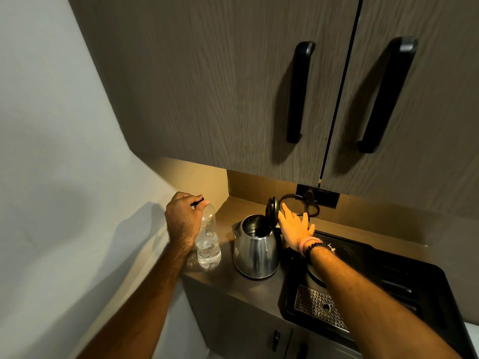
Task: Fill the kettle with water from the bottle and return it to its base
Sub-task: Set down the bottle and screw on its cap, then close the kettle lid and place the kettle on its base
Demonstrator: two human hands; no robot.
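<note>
A steel kettle (255,251) stands on the counter with its black lid (272,209) flipped up. My right hand (295,228) is flat and open just behind the lid, fingertips touching it. A clear plastic bottle (208,244) with a little water at the bottom stands upright left of the kettle. My left hand (182,217) is closed over the bottle's top, with a dark cap showing between its fingers. The kettle's round black base (337,251) lies on the black tray to the right, partly hidden by my right forearm.
A black tray (404,283) with a perforated metal drain grille (320,307) fills the counter's right side. A black cord (300,206) runs to a wall socket (317,194) behind the kettle. Overhead cabinets with black handles (298,92) hang above. A wall stands close on the left.
</note>
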